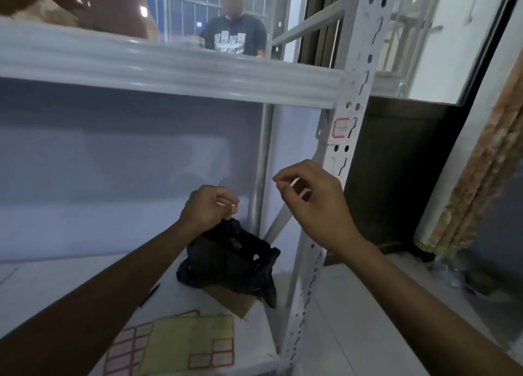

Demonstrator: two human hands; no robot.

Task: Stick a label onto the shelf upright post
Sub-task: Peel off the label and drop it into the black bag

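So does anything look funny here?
A little: the label on the post seems to sit partly over a slot. The black bag lies crumpled on the shelf.

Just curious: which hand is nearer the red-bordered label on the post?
Right. The right hand is just below the label; the left hand is farther left, at the black bag.

**Head camera close on the shelf upright post point(365, 36)**

One wide-angle view, worn on a person's head, looks forward and down from just in front of the post. It is near enough that the post runs the frame's full height, leaning. The left hand point(209, 208) sits in the foreground just left of the post, the right hand point(314, 203) partly across it. A barred window point(184, 7) shows well behind it.
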